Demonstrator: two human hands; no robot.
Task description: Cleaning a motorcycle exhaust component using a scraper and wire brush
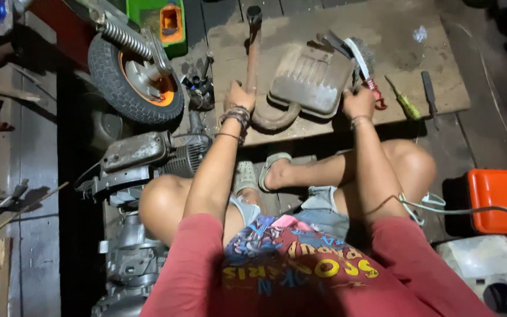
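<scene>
sitting cross-legged, the person closes the left hand (240,95) around the rusty exhaust pipe (253,64) to steady the muffler (311,79) flat on the board (394,35), while the right hand (358,103) grips a red-handled brush (364,69) against its edge.

Hidden grips and cropped edges

The right hand (358,103) covers the wire brush (360,66) handle; the orange case (502,199) runs off the right edge; the left hand's fingers (237,89) fold out of sight behind the rusty exhaust pipe (254,56).
</scene>
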